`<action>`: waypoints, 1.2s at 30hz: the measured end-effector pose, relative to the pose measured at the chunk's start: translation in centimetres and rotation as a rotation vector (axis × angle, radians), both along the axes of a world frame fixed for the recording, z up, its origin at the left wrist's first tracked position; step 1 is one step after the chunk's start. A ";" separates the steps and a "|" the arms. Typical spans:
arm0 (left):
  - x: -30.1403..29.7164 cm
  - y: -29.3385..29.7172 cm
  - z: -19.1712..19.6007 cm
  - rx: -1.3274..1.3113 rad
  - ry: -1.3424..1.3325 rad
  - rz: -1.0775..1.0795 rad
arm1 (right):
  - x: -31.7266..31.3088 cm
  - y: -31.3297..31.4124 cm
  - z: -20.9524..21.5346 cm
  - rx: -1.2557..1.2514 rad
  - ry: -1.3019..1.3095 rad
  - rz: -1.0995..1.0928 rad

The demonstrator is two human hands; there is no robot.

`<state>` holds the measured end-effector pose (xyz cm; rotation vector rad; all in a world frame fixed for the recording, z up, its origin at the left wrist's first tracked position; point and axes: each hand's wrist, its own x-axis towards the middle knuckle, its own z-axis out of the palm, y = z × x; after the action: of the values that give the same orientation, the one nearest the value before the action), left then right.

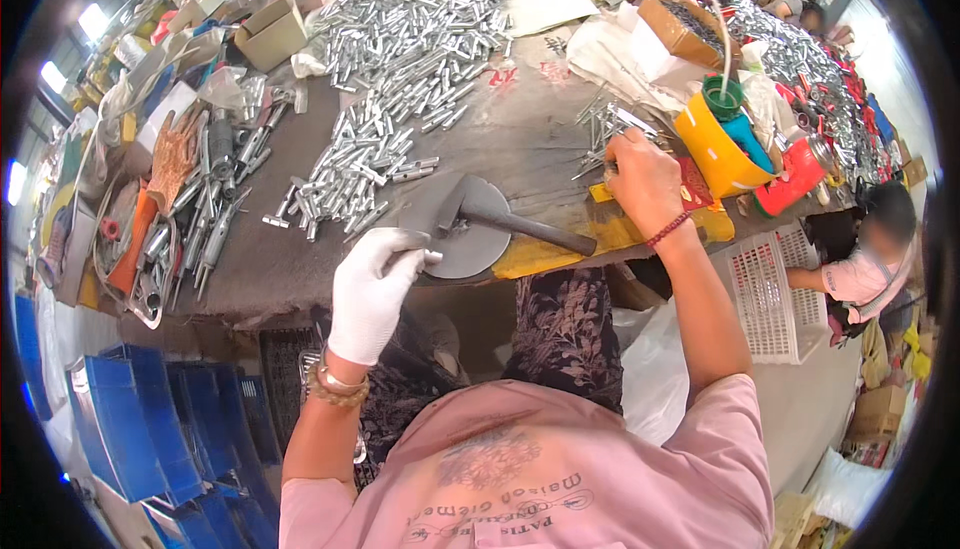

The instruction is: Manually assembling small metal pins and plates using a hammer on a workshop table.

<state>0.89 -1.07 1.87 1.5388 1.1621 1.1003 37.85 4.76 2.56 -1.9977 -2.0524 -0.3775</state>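
My left hand [372,289], in a white glove, is closed in a pinch near the bench's front edge. A small silver metal tube [433,257] pokes out from its fingertips, over the rim of a round grey metal plate [462,261]. A hammer [530,225] lies across that plate, its dark handle pointing right. Bare and bent at the fingers, my right hand [645,181] is at a small heap of thin metal pins [597,131]. Its fingertips are closed, and what they hold is hidden. A large pile of silver metal tubes [400,69] spreads over the bench beyond.
Hand tools [215,174] and an orange glove [172,154] crowd the left side. A yellow container [708,149] and a red bottle [797,177] stand at right. Below are a white plastic basket [770,294] and blue bins [130,419]. Another person [865,274] sits at right.
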 end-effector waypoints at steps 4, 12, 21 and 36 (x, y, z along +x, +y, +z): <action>-0.5 0.4 -0.2 0.404 0.391 0.005 | -3.4 -2.8 2.1 0.081 0.306 0.220; -0.5 0.9 0.6 0.454 0.591 -0.016 | -11.7 -5.9 0.8 0.079 0.439 0.637; -0.4 1.4 0.2 0.506 0.623 -0.004 | -13.0 -5.2 0.1 0.056 0.432 0.656; -0.6 1.3 -0.7 0.461 0.496 -0.028 | -13.5 -4.9 0.0 0.044 0.425 0.710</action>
<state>0.25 0.19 1.20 2.2734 1.2539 1.0444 24.35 -0.10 2.55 -1.0753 -2.2418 0.1347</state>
